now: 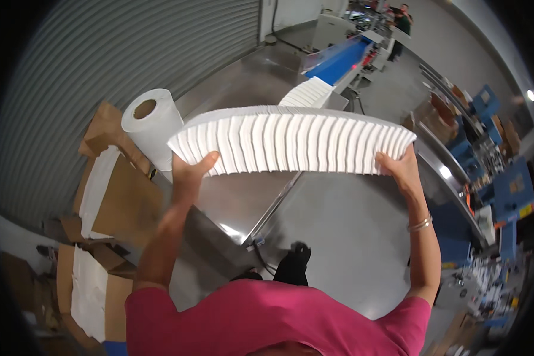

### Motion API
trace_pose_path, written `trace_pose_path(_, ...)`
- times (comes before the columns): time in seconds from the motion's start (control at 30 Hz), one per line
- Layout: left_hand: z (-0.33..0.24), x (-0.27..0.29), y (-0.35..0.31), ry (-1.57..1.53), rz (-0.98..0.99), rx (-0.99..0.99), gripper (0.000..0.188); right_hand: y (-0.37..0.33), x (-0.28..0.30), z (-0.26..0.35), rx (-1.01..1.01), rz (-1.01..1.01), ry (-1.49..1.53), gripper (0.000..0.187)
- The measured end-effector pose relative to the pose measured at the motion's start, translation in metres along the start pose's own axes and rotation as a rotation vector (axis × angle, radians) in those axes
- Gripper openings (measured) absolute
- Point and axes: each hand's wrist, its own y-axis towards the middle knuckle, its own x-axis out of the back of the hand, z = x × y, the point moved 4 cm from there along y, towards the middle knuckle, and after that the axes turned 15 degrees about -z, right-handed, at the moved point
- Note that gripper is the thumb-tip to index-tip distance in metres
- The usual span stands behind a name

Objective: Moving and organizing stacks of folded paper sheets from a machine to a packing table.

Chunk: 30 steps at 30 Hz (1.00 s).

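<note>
A long row of white folded sheets (pixel 291 142), pressed side by side into one stack, spans the space in front of me. My left hand (pixel 190 169) grips its left end, thumb against the front face. At the other end my right hand (pixel 400 166) is closed in the same way, with a bracelet on that wrist. The stack is raised above the steel table (pixel 249 202) and bows slightly upward in the middle. Behind it, more white folded sheets (pixel 307 94) lie at the near end of a blue conveyor belt (pixel 341 62). Most of my fingers are hidden behind the stack.
A large white roll (pixel 167 127) stands left of the stack. Open cardboard boxes (pixel 133 199) with white liners sit at the left. Machinery with blue panels (pixel 512 190) lines the right side. Another person (pixel 402 24) stands far off beside the conveyor.
</note>
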Motion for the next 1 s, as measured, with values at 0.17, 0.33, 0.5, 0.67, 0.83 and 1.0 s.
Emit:
trace_pose_path(0.17, 0.028, -0.001, 0.034, 0.14, -0.299, -0.029, 0.059, 0.123, -0.07, -0.012, 0.167, 0.264, 0.116, 0.056)
trace_pose_path(0.33, 0.034, -0.032, 0.049, 0.105, -0.501, -0.011, 0.069, 0.24, -0.151, -0.051, 0.269, 0.421, 0.119, 0.081)
trace_pose_path(0.5, 0.057, -0.049, 0.085, 0.159, -0.626, -0.015, 0.066, 0.315, -0.226, -0.069, 0.25, 0.596, 0.23, 0.066)
trace_pose_path(0.67, 0.103, -0.049, 0.126, 0.21, -0.677, 0.064, 0.061, 0.371, -0.306, -0.108, 0.158, 0.769, 0.161, 0.099)
trace_pose_path(0.83, 0.151, -0.037, 0.153, 0.214, -0.71, 0.19, 0.059, 0.397, -0.388, -0.154, 0.267, 0.832, -0.123, 0.099)
trace_pose_path(1.0, 0.187, -0.007, 0.185, 0.262, -0.726, 0.695, 0.054, 0.402, -0.45, -0.17, 0.141, 1.08, -0.305, 0.109)
